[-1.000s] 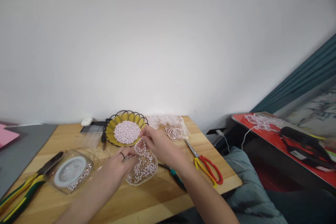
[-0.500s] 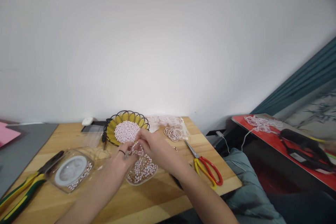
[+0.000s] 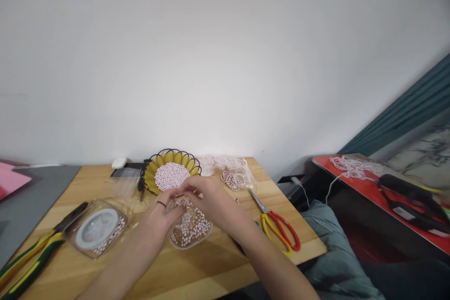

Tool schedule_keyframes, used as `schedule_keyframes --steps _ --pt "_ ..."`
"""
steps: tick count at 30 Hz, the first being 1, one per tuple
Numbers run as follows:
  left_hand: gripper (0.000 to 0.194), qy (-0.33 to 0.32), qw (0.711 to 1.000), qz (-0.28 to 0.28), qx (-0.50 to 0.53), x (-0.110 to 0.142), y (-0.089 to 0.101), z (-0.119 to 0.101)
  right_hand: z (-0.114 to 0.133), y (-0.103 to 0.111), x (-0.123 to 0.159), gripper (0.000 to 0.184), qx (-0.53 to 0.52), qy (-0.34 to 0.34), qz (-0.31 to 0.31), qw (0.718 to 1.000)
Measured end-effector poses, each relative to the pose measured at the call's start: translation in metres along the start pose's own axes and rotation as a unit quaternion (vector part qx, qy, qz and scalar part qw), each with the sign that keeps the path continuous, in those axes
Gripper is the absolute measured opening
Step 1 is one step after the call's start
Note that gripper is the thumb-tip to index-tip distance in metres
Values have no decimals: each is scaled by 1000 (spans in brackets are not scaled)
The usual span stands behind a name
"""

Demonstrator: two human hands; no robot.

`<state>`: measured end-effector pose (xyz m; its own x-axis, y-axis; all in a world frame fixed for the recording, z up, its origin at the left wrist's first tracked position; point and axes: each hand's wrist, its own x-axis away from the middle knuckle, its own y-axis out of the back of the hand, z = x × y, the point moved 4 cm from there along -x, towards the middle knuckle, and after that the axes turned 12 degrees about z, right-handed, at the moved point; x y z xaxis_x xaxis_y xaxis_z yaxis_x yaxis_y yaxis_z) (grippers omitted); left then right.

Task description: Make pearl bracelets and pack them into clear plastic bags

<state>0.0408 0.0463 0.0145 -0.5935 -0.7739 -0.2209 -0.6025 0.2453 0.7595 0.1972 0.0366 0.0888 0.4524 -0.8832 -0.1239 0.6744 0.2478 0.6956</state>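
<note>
My left hand (image 3: 165, 208), with a dark ring on one finger, and my right hand (image 3: 207, 197) meet fingertip to fingertip above a clear tub (image 3: 190, 247). The fingers of both are pinched together on a string of beads, which my hands mostly hide now. Loose pearly and gold beads (image 3: 193, 227) fill the tub below. Just behind my fingers stands a black wire basket (image 3: 149, 176) with a yellow lining, holding many pale pink beads (image 3: 171, 176).
Red-and-yellow-handled scissors (image 3: 277, 229) lie to the right, near coiled bead strands (image 3: 232, 179). On the left are a clear box (image 3: 79, 243) with a white spool (image 3: 97, 228) and green-yellow pliers (image 3: 42, 248). A red table (image 3: 369, 187) with white cord stands farther right.
My fingertips have drawn closer together, and the loop of beads seen between them earlier is now largely hidden. The whole view has shifted slightly.
</note>
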Motion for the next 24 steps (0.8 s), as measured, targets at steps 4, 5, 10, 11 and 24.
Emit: schedule_keyframes --steps 4,5,10,11,24 --pt "23 -80 993 -19 -81 5 10 -3 -4 5 6 13 0 -6 -79 997" --pt "25 -94 991 -21 -94 6 11 -4 -9 3 6 12 -11 -24 -75 997" --pt "33 -149 968 -52 -195 7 11 -9 -33 -22 7 2 -133 -63 15 989" --pt "33 -155 964 -57 -210 7 11 -9 -36 -25 6 4 -149 -57 10 987" --pt "35 -122 960 -167 -189 24 34 -12 -34 -29 9 16 -279 10 -51 959"
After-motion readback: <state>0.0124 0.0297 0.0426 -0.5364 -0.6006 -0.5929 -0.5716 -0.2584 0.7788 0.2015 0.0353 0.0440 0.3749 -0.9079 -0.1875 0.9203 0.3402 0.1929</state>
